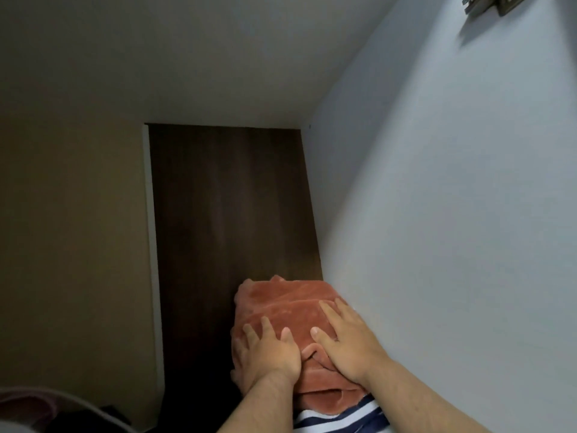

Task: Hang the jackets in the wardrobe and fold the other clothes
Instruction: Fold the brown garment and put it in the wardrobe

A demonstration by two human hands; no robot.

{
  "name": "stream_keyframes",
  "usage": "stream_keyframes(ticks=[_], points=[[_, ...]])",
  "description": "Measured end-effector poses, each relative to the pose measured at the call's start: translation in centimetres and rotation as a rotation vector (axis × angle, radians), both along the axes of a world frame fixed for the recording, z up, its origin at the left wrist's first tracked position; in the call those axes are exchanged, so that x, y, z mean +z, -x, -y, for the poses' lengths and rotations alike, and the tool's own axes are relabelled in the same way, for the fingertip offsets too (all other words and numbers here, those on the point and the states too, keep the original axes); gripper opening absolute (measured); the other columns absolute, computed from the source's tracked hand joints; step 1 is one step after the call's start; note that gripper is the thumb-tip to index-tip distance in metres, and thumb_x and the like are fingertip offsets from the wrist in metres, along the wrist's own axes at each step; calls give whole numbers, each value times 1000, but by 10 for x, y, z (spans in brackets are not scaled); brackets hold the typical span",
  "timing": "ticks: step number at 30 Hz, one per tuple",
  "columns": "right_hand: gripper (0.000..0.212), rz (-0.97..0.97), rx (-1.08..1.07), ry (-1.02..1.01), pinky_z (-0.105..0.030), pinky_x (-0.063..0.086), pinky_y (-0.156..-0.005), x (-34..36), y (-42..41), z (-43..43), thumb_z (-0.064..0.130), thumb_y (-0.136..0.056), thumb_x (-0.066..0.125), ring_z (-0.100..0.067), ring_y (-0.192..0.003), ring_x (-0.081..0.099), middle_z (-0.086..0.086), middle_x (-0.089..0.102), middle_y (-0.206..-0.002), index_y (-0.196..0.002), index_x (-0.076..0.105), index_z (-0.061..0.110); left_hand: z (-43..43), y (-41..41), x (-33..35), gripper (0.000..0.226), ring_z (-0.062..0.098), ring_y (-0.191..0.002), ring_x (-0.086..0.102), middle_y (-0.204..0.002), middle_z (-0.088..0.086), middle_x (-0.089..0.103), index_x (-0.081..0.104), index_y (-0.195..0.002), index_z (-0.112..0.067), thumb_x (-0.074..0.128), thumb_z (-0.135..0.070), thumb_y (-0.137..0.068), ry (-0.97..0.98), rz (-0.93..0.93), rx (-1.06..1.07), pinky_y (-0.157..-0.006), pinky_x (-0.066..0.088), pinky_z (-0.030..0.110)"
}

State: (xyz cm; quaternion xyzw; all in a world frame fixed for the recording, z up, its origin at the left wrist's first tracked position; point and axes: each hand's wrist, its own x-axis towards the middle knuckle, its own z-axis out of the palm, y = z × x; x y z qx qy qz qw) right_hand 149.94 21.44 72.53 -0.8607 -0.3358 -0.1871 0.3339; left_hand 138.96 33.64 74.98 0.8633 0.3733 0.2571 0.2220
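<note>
A folded rust-orange velvety garment [281,303] lies on top of a folded navy-and-white striped garment [340,415] inside a wardrobe compartment, tight against the white right wall. My left hand [265,354] rests flat on the orange garment's near left part, fingers spread. My right hand [346,339] presses flat on its near right part, fingers straight. Both forearms reach in from the bottom edge. The stack's base is hidden below the hands.
The compartment has a dark wood back panel [224,198], a white side wall [452,214] on the right and a white top panel [187,57]. A metal hinge [487,3] sits at top right. A beige wall [68,229] is left. A pale curved object [78,404] shows at bottom left.
</note>
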Motion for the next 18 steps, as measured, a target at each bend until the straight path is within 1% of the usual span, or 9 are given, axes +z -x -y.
stream_keyframes(ticks=[2,5,8,12,14,15,16,18], points=[[78,-10,-5,37,-32,11,-123,-10,-4,-4,75,-87,30,-12,-153,8,9,13,-166,-156,20,40,-6,0,-12,62,22,-152,-6,-166,-6,-4,5,-155,-42,17,-59,-97,7,-65,-11,-115,18,54],[74,-62,-7,108,-33,13,-123,-11,-9,-9,72,-91,32,-14,-152,13,6,19,-165,-156,25,36,-10,0,-14,63,25,-152,-7,-166,-4,-4,6,-156,-40,18,-59,-97,3,-162,-38,-116,15,55],[77,-131,1,155,-35,12,-124,-7,-8,-11,72,-90,31,-15,-152,12,5,17,-166,-157,23,35,-15,-1,-12,64,28,-152,-7,-166,-1,-3,5,-156,-37,18,-59,-98,21,-218,-33,-119,10,51],[78,-174,0,149,-36,8,-124,-7,-4,-10,73,-89,29,-14,-153,4,8,6,-167,-158,14,38,-6,1,-16,65,27,-151,-8,-166,-4,-5,3,-155,-40,18,-61,-95,8,-145,2,-114,15,57],[78,-190,-11,148,-37,6,-125,-3,1,-6,72,-91,28,-15,-154,-1,7,-1,-167,-158,8,38,3,4,-15,66,29,-150,-7,-165,-3,-3,2,-155,-39,17,-61,-95,-58,-99,33,-114,14,59],[77,-180,-21,138,-37,6,-125,0,4,-3,70,-93,28,-16,-154,0,5,-1,-168,-158,7,36,9,7,-13,66,29,-150,-4,-165,-2,-1,3,-155,-38,17,-61,-95,-99,-70,51,-114,12,59],[75,-159,-31,120,-37,9,-124,3,9,1,67,-94,28,-18,-154,4,3,2,-168,-159,8,34,16,10,-12,64,30,-150,-1,-165,-1,5,7,-156,-37,17,-59,-96,-138,-30,76,-115,10,58],[69,-86,-68,42,-36,20,-122,5,20,11,60,-98,31,-23,-149,23,-3,21,-163,-158,16,31,28,18,-10,58,26,-149,9,-162,-2,19,22,-154,-35,21,-53,-99,-197,81,118,-117,10,55]])
